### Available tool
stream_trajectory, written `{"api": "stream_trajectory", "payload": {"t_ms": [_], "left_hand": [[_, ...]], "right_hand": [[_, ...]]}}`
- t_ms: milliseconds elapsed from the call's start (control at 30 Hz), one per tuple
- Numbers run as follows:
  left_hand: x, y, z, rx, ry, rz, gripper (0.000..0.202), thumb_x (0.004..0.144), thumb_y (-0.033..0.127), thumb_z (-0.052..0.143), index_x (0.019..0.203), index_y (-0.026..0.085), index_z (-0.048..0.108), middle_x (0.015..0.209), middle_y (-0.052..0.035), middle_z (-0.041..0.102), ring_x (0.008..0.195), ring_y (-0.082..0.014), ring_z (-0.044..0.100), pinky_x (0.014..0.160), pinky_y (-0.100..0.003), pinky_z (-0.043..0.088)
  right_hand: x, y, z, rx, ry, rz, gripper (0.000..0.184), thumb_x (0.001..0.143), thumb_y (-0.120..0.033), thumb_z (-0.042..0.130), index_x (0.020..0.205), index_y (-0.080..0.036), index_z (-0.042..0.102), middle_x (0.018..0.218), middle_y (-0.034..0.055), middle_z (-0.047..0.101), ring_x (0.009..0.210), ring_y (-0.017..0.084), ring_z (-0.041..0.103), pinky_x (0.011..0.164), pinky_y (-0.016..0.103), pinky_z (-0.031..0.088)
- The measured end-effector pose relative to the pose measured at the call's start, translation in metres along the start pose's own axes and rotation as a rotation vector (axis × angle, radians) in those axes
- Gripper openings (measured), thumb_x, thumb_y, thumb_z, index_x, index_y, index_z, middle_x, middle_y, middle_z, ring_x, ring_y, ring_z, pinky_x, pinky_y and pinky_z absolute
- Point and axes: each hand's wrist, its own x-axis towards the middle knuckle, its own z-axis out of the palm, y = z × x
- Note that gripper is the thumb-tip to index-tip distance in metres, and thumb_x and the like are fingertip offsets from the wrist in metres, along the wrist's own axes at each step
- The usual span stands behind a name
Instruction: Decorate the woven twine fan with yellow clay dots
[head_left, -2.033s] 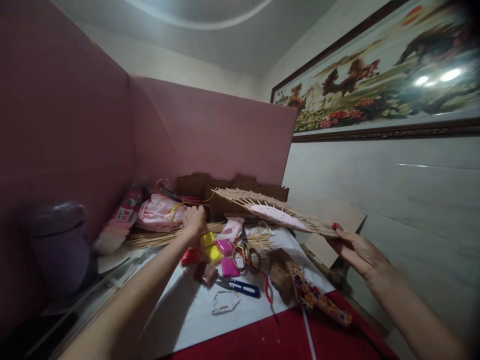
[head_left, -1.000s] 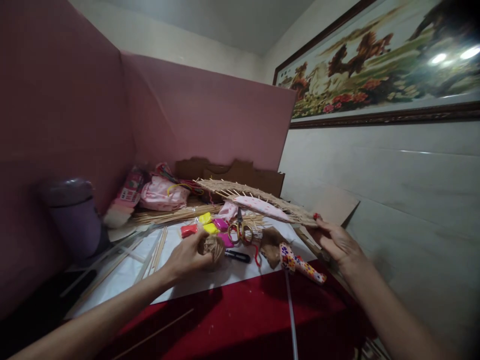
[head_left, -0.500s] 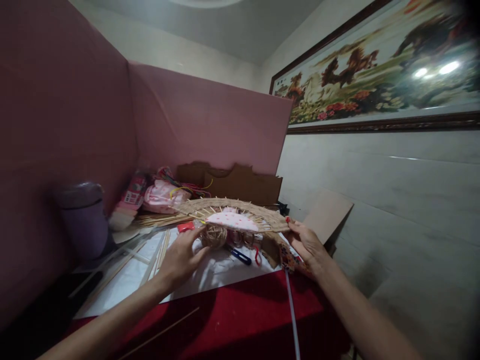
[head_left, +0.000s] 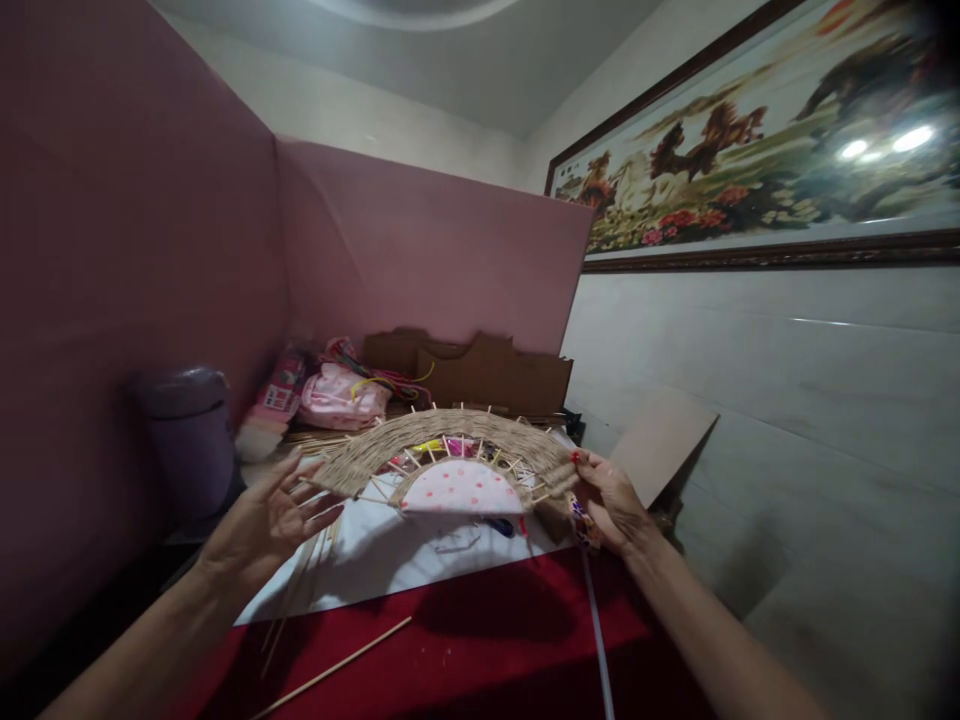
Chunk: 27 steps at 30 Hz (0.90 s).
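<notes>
A half-round woven twine fan [head_left: 442, 428] on thin wooden sticks is held up over the table. At its lower middle is a white half-disc of cloth with pink spots [head_left: 461, 487]; stick tips poke out along the curved edge. My right hand [head_left: 615, 505] pinches the fan's right end between thumb and fingers. By the left end, my left hand [head_left: 259, 520] is open with its fingers spread, palm toward the fan; whether a fingertip touches it I cannot tell. Partly covered below the fan are a dark blue tool [head_left: 501, 527] and patterned cloth [head_left: 583, 523].
White paper [head_left: 360, 570] lies on a red tablecloth [head_left: 480, 660]. A loose stick [head_left: 337, 668] rests in front. Behind are a lilac lidded cup [head_left: 191, 450], pink cloth [head_left: 341, 395] and torn cardboard [head_left: 495, 380]. A brown board [head_left: 660, 440] leans at the wall.
My left hand has come off the fan's left side and moved left, its fingers spreading. The fan has tilted to show more of its face, while my right hand keeps its hold.
</notes>
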Motion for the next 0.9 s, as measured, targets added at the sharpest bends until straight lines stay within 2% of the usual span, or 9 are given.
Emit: {"api": "stream_trajectory", "payload": {"t_ms": [100,333,533,667,733,900], "left_hand": [[0.005,-0.003,-0.006,0.078,0.061,-0.001,0.010,0.079,0.013,0.055,0.088,0.016,0.060,0.075,-0.0047,0.066,0.058,-0.0155,0.065,0.050,-0.027,0.055],[0.008,-0.005,-0.018,0.203,0.090,0.059,0.021,0.071,-0.004,0.058,0.081,0.014,0.059,0.068,0.0010,0.065,0.047,-0.0091,0.059,0.044,-0.019,0.051],[0.003,-0.003,-0.027,0.272,0.202,0.045,0.019,0.076,-0.003,0.056,0.084,0.014,0.058,0.065,0.0039,0.062,0.046,-0.0065,0.057,0.043,-0.017,0.049],[0.002,0.003,-0.037,0.315,0.276,0.039,0.019,0.077,-0.004,0.053,0.084,0.013,0.058,0.062,0.0045,0.059,0.042,-0.0065,0.055,0.039,-0.017,0.047],[0.005,0.007,-0.043,0.333,0.282,0.047,0.020,0.076,-0.005,0.053,0.083,0.013,0.057,0.061,0.0049,0.058,0.042,-0.0066,0.055,0.039,-0.017,0.047],[0.018,0.010,-0.063,0.385,0.278,0.045,0.020,0.077,-0.003,0.053,0.085,0.015,0.057,0.064,0.0040,0.061,0.045,-0.0086,0.058,0.040,-0.019,0.049]], "right_hand": [[-0.002,0.003,0.004,-0.007,-0.015,0.017,0.029,0.058,-0.033,0.081,0.075,-0.018,0.064,0.073,0.0021,0.068,0.069,0.017,0.064,0.071,0.030,0.051],[-0.008,0.012,0.009,-0.048,-0.086,0.065,0.028,0.062,-0.035,0.079,0.078,-0.018,0.064,0.074,0.0026,0.067,0.073,0.017,0.063,0.068,0.028,0.048],[-0.013,0.022,0.006,-0.155,-0.104,0.186,0.028,0.064,-0.038,0.078,0.070,-0.016,0.061,0.069,0.0008,0.062,0.061,0.010,0.055,0.060,0.022,0.044],[-0.016,0.022,0.006,-0.270,-0.163,0.261,0.030,0.063,-0.039,0.078,0.070,-0.015,0.062,0.073,0.0018,0.062,0.062,0.010,0.055,0.059,0.022,0.043],[-0.015,0.020,0.008,-0.301,-0.187,0.276,0.030,0.062,-0.039,0.079,0.070,-0.015,0.063,0.079,0.0029,0.063,0.065,0.010,0.055,0.060,0.021,0.044],[-0.006,0.017,0.009,-0.362,-0.211,0.337,0.034,0.058,-0.040,0.080,0.073,-0.013,0.066,0.079,0.0046,0.064,0.063,0.010,0.056,0.058,0.021,0.046]]}}
